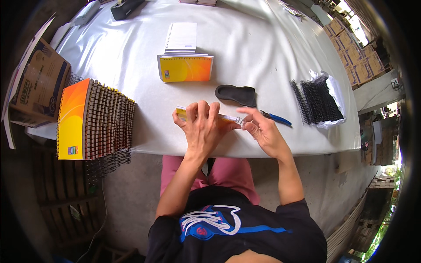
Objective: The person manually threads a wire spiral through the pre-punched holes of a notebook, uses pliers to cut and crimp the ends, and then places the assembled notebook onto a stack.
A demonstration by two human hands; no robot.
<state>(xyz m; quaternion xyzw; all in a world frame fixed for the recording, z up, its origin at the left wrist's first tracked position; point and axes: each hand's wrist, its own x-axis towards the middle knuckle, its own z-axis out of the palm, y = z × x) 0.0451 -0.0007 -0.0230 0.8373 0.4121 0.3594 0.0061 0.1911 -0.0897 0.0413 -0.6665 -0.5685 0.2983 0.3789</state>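
My left hand (201,127) is closed over a small notebook (181,113) with a yellow cover, held near the table's front edge. Most of the notebook is hidden under my fingers. From its right end sticks out a thin spiral coil (239,120). My right hand (262,131) pinches at this coil with thumb and fingers; the fingertips partly cover it. Just beyond the right hand lie blue-handled pliers (279,119). A black shoe-sole-shaped pad (236,94) rests behind my hands.
At left stands a tall stack of yellow-orange spiral notebooks (72,120) beside a cardboard box (39,81). Farther back are punched yellow-orange covers (188,69) and white lined pages (181,36). Black spiral coils (318,101) lie on white wrapping at right, on the silvery-covered table (263,57).
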